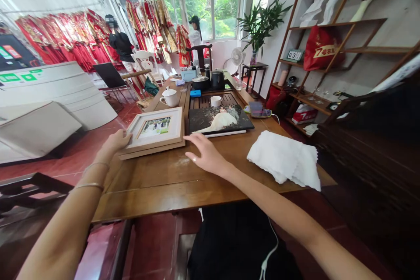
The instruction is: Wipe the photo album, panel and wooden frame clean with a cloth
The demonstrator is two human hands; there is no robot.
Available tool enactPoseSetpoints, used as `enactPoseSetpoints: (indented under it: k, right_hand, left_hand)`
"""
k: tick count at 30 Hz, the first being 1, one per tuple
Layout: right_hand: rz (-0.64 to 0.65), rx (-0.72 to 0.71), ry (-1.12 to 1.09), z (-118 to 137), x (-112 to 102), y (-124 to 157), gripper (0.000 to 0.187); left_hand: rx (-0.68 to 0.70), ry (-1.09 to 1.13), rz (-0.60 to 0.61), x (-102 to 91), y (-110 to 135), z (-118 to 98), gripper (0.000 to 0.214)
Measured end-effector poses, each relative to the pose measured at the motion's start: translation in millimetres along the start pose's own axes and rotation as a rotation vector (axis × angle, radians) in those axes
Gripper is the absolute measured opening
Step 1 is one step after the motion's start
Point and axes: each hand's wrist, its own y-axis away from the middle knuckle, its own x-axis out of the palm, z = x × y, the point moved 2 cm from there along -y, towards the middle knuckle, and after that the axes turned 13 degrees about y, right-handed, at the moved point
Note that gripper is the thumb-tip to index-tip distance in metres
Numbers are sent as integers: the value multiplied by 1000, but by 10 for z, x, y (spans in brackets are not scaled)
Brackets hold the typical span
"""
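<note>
From where I stand beside the seat, the pale wooden picture frame with a white mat and a small wedding photo (155, 130) lies flat on the long brown wooden table (170, 183), at about eleven o'clock from the person. The left hand (114, 142) rests against the frame's near left corner, fingers close together over the edge; I cannot tell whether they hook under it. The right hand (205, 155) hovers low over the tabletop with fingers spread and palm down, just beside the frame's near right corner and not touching it. At twelve o'clock, touching the frame's right side, lies a dark glossy photo panel showing a bride in white (219, 119). A crumpled white cloth (285, 160) sits at two o'clock near the table's edge. To my eye the frame wants both hands, one on each short side, kept level and lifted clear, not dragged, because the dark panel sits tight against it and could scuff. Further off at twelve o'clock, a white lidded teacup (169, 96) and a black kettle (217, 78) leave little room to push the frame forward.
</note>
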Motion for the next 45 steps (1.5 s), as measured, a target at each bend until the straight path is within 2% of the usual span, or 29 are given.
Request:
enactPoseSetpoints:
  k: [2, 3, 4, 5, 6, 7, 8, 11, 13, 15, 16, 18, 21, 24, 26, 29, 32, 34, 37, 40, 42, 45]
  right_hand:
    - [-91, -25, 33, 10, -546, 334, 33]
    - [-127, 12, 80, -34, -823, 531, 30]
    - [-188, 74, 141, -107, -1096, 741, 26]
    - [-240, 170, 217, -205, -1348, 958, 23]
    - [-302, 267, 301, -314, -1577, 1179, 20]
    - [-347, 365, 376, -425, -1773, 1396, 20]
    - [-345, 459, 424, -532, -1926, 1601, 21]
    - [-203, 633, 411, -763, -2151, 2109, 33]
    - [-96, 671, 351, -830, -2149, 2332, 46]
    - [-53, 663, 338, -848, -2091, 2454, 49]
    - [-62, 640, 354, -847, -2060, 2481, 45]
    - [-123, 568, 397, -831, -2014, 2483, 30]
    - [-199, 443, 415, -789, -1975, 2412, 19]
    - [-225, 311, 436, -723, -1936, 2259, 17]
    - [-311, 244, 515, -671, -1930, 2107, 16]
    - [-464, 198, 663, -628, -1974, 1833, 11]
    - [-435, 148, 575, -674, -2041, 1581, 11]
    - [-453, 175, 452, -749, -2091, 1477, 11]
    - [-609, 261, 315, -880, -2150, 1406, 8]
    - [-681, 313, 232, -1008, -2156, 1364, 7]
    - [-719, 359, 175, -1092, -2153, 1339, 9]
    - [-782, 389, 100, -1165, -2159, 1281, 12]
  left_hand:
    - [82, -102, -159, 56, 88, -104, 19]
    - [185, -173, -259, 121, 153, -190, 14]
    - [358, -230, -311, 230, 239, -304, 16]
    - [513, -243, -309, 380, 346, -428, 21]
    - [642, -236, -249, 568, 473, -560, 24]
    - [738, -206, -165, 783, 619, -697, 24]
    - [818, -187, -26, 1028, 783, -839, 23]
    - [1056, -186, 390, 1812, 1334, -1250, 26]
    - [1192, -206, 569, 2290, 1646, -1464, 27]
    - [1312, -217, 640, 2680, 1842, -1613, 33]
    - [1347, -222, 659, 2835, 1891, -1664, 37]
    - [1369, -224, 675, 3056, 1911, -1734, 27]
    - [1255, -131, 660, 3176, 1825, -1823, 22]
    - [1033, 15, 553, 3160, 1732, -1956, 24]
    - [969, 95, 501, 3149, 1722, -2077, 24]
    - [1094, 138, 597, 3178, 1785, -2250, 23]
    - [1206, 160, 735, 3201, 1819, -2287, 24]
    - [1180, 228, 733, 3195, 1773, -2219, 25]
    - [1093, 218, 688, 3199, 1642, -2040, 42]
    - [992, 138, 663, 3200, 1488, -1915, 28]
    - [985, 165, 636, 3152, 1401, -1922, 25]
    - [1056, 194, 524, 2992, 1323, -2040, 29]
